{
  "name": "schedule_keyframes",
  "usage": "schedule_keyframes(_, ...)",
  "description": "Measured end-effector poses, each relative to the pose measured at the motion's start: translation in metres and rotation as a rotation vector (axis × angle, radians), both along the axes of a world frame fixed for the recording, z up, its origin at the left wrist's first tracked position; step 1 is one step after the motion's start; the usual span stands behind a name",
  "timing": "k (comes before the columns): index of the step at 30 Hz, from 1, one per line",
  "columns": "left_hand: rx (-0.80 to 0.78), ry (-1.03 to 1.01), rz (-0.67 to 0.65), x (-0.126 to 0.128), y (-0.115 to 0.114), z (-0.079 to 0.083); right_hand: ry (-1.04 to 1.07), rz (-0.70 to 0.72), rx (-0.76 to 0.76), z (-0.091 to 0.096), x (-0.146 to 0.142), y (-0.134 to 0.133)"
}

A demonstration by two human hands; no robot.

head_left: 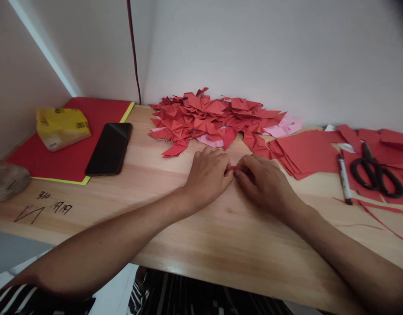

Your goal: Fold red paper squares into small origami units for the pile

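A small piece of red paper (pixel 233 167) sits between the two hands, just above or on the wooden tabletop (pixel 221 236) — mostly hidden by the fingers, so its folded shape cannot be told. The left hand (pixel 208 175) has its fingers curled in, thumb and forefinger pinching one end of the piece; the right hand (pixel 262 181) is bent inward too, its thumb and forefinger pinching the other end. Just beyond them, against the wall (pixel 270 52), lies a loose heap of folded red paper pieces (pixel 211 116), with a pink folded piece (pixel 285 126) at its right edge. Next to the heap is an overlapping stack of red paper squares (pixel 308 151), and farther right black-handled scissors (pixel 380 178) rest on more red paper, a white-barrelled marker (pixel 344 179) beside them and thin red paper strips (pixel 382 206) nearer the person. Well to the left, a black smartphone (pixel 109 148) and a yellow packet (pixel 61 127) lie on large red sheets (pixel 96 109) with yellow edges showing — handwritten numbers (pixel 55 201) mark the bare wood in front.
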State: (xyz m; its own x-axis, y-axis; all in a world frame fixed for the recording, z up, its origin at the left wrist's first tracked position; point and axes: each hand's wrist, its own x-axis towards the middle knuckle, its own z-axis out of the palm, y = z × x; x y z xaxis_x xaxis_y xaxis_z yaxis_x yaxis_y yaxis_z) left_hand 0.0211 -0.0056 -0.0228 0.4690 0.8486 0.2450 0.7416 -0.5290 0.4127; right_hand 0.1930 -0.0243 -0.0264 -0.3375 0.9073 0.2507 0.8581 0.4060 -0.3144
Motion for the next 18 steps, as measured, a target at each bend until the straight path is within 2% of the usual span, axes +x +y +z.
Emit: schedule_keyframes(18,-0.022,0.011,0.015,-0.0008,0.0070,0.0000,0.063,-0.006,0.007,-0.0020,-0.0017,0.0008)
